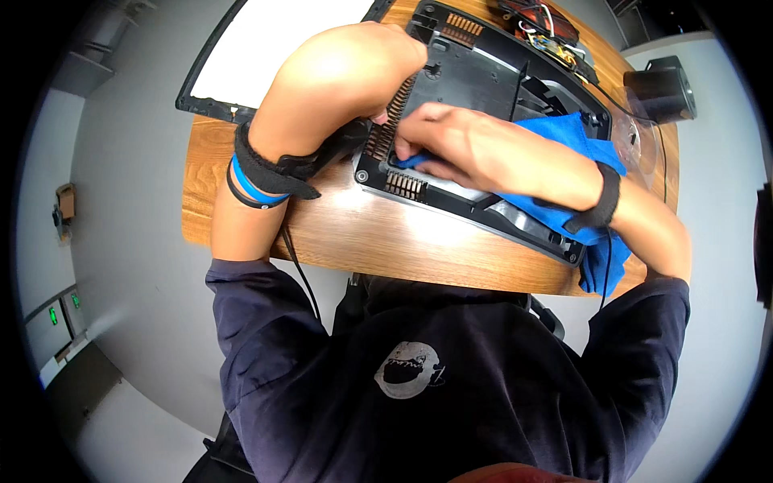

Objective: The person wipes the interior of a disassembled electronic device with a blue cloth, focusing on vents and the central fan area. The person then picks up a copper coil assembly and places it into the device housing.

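Note:
A black plastic appliance housing (465, 78) with slotted vents lies on the wooden table, its ribbed inside facing up. My right hand (447, 145) pinches part of a blue cloth (558, 136) against the housing near its lower left corner. The rest of that cloth trails under my right forearm and over the housing's right end. My left hand (386, 66) is bent over the housing's left edge, beside the long row of vent slots; its fingers are mostly hidden behind the wrist. A black strap circles each wrist.
A black-framed white panel (235, 60) lies at the upper left of the wooden table (241, 235). Electronic parts with wires (555, 45) sit behind the housing. Clear plastic wrap (634, 142) and a black cylindrical container (661, 90) are at right. Thin cables hang over the table's edge.

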### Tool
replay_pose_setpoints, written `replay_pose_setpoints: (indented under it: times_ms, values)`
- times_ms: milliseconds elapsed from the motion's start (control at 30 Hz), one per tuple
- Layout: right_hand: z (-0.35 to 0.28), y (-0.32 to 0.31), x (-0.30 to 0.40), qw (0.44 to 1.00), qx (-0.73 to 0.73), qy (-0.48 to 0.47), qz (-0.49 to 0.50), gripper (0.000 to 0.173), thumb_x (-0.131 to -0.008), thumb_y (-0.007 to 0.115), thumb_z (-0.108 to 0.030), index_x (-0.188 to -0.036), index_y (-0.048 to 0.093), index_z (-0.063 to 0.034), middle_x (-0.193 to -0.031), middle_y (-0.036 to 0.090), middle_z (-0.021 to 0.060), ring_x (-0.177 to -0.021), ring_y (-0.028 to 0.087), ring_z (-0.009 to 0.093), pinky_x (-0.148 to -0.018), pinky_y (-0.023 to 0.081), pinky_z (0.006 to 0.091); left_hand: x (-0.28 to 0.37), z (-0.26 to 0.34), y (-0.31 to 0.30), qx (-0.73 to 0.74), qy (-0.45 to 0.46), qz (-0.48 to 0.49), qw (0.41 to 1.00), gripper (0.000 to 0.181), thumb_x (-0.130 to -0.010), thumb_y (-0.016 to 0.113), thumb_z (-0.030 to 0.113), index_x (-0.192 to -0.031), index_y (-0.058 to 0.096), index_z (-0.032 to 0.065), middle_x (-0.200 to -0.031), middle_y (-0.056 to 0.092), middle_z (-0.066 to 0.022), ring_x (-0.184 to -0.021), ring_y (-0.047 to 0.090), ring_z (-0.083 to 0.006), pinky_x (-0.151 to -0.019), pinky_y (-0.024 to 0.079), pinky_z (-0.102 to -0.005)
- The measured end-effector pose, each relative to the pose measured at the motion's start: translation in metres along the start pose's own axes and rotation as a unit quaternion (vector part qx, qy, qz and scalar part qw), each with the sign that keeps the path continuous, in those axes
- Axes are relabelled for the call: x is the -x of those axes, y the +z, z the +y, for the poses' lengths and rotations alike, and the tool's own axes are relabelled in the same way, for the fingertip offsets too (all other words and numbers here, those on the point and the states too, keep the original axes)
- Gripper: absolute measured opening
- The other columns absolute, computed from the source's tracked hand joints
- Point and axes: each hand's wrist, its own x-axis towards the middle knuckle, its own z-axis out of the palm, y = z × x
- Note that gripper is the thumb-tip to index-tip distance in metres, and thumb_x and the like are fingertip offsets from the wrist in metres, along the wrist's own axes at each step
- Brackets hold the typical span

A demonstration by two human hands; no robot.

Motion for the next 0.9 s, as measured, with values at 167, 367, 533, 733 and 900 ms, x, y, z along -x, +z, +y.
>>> replay_pose_setpoints:
  times_ms: [167,367,533,733,900]
  values:
    - [-0.013,0.000,0.014,0.984,0.167,-0.049,-0.043,0.033,-0.098,0.061,-0.003,-0.129,0.062,0.0045,-0.082,0.068,0.0182,-0.108,0.070,0.039,-0.096,0.056,0.0484,-0.007,-0.006,-0.003,-0.049,0.024,-0.035,0.998,0.054,-0.067,0.095,0.005,-0.115,0.072,0.0031,-0.101,0.073,-0.0176,-0.105,0.072,-0.0434,-0.092,0.057,-0.0497]
    - [-0.017,-0.006,0.007,0.962,0.249,-0.067,-0.088,0.036,-0.093,0.061,-0.003,-0.129,0.061,0.0021,-0.076,0.067,0.0148,-0.110,0.070,0.033,-0.100,0.057,0.0427,0.011,0.022,-0.009,0.009,0.160,0.219,0.963,0.028,-0.096,0.070,-0.002,-0.124,0.072,-0.0052,-0.103,0.072,-0.0188,-0.083,0.072,-0.0327,-0.078,0.062,-0.0417]
    - [-0.009,-0.013,0.000,0.987,0.093,-0.042,-0.121,0.025,-0.101,0.065,-0.005,-0.125,0.063,-0.0002,-0.101,0.070,0.0189,-0.118,0.069,0.040,-0.102,0.057,0.0478,0.020,0.025,0.004,0.220,0.081,0.185,0.954,0.024,-0.100,0.069,-0.001,-0.123,0.071,-0.0065,-0.105,0.073,-0.0169,-0.076,0.073,-0.0237,-0.070,0.061,-0.0333]
    - [-0.024,-0.043,0.025,0.984,0.026,0.144,-0.101,0.044,-0.098,0.084,-0.019,-0.133,0.063,-0.0020,-0.127,0.063,0.0168,-0.119,0.071,0.042,-0.102,0.058,0.0517,0.019,0.022,-0.004,0.254,0.077,0.159,0.951,0.025,-0.098,0.070,-0.003,-0.123,0.071,-0.0066,-0.105,0.071,-0.0170,-0.075,0.074,-0.0228,-0.071,0.061,-0.0324]
    - [-0.012,-0.037,0.055,0.980,0.144,0.074,-0.116,0.036,-0.104,0.079,-0.024,-0.128,0.063,-0.0031,-0.121,0.065,0.0177,-0.116,0.071,0.043,-0.104,0.058,0.0514,0.016,0.023,-0.003,0.062,0.139,0.190,0.970,0.029,-0.098,0.070,-0.002,-0.127,0.071,-0.0066,-0.106,0.072,-0.0184,-0.075,0.073,-0.0231,-0.071,0.062,-0.0330]
